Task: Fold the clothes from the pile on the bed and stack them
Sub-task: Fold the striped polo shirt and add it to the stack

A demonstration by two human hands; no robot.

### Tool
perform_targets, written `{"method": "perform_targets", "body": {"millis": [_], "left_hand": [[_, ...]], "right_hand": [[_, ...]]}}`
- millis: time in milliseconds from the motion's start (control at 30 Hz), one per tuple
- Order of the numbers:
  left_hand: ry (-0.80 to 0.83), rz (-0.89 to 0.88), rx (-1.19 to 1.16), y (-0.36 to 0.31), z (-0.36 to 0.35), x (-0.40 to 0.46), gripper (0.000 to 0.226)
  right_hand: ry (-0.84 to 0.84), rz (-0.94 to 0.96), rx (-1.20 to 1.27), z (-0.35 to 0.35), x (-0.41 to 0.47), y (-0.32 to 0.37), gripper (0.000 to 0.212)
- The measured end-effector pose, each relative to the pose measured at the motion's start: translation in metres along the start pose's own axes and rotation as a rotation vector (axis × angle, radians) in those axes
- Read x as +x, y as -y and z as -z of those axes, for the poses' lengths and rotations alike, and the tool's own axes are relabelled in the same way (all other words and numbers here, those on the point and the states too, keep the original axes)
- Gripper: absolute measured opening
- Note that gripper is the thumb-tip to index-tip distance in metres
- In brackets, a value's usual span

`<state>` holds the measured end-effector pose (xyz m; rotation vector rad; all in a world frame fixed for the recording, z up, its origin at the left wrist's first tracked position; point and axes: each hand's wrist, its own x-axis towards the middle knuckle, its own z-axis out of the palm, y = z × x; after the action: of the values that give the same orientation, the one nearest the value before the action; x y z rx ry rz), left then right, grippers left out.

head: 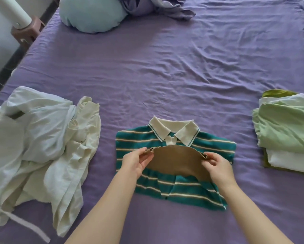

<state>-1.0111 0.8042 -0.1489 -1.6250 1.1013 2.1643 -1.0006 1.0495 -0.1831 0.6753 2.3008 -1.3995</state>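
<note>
A teal polo shirt (214,143) with cream stripes and a cream collar lies on the purple bed sheet (165,76) in front of me. A tan hem band (175,161) of it is lifted over the shirt's middle. My left hand (137,161) pinches the band's left end and my right hand (218,166) pinches its right end. A rumpled pile of white and cream clothes (42,143) lies at the left. A stack of folded green and white clothes (288,131) sits at the right.
A pale blue cushion (91,14) and bunched lilac bedding (156,6) lie at the head of the bed. A white fan pole and a brown stool (28,27) stand beside the bed's left edge. Open sheet spans the bed's middle.
</note>
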Motion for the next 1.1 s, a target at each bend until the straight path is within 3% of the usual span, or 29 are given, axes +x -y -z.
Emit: {"method": "perform_targets", "body": {"millis": [67,267,367,433,567,633,733,833,900,1000,1100], "left_hand": [[-0.007,-0.008,0.003,-0.007,-0.007,0.006,0.008],[0.02,-0.033,-0.034,-0.035,-0.037,0.031,0.006],[0.078,-0.107,0.065,-0.035,-0.054,0.049,0.014],[0.084,-0.246,0.316,-0.022,-0.058,0.055,0.019],[-0.02,-0.819,1.13,0.014,-0.041,0.057,0.027],[-0.101,-0.916,1.346,0.024,-0.021,0.057,0.029],[-0.172,-0.86,1.509,0.028,0.014,0.056,0.036],[-0.19,-0.862,1.637,0.03,0.043,0.051,0.045],[-0.286,-0.843,1.644,0.029,0.059,0.048,0.056],[-0.425,-0.579,1.296,0.025,0.077,0.047,0.078],[-0.33,-0.355,0.914,0.022,0.083,0.05,0.076]], "right_hand": [[-0.068,0.025,0.031,0.001,0.009,0.008,0.016],[-0.106,0.045,0.114,-0.004,0.049,0.047,0.013],[-0.072,0.091,0.063,-0.008,0.061,0.053,0.03],[-0.029,0.167,-0.03,-0.011,0.056,0.049,0.044],[-0.05,0.271,-0.412,-0.02,0.028,0.017,0.049],[-0.095,0.266,-0.571,-0.022,0.01,0.001,0.049],[-0.115,0.469,-0.816,-0.036,-0.012,-0.015,0.051],[0.048,0.72,-0.883,-0.07,-0.029,-0.012,0.047],[0.101,0.715,-0.896,-0.089,-0.033,-0.008,0.045],[0.041,0.555,-0.826,-0.097,-0.032,-0.005,0.05],[0.075,0.519,-0.838,-0.093,-0.034,-0.011,0.063]]}}
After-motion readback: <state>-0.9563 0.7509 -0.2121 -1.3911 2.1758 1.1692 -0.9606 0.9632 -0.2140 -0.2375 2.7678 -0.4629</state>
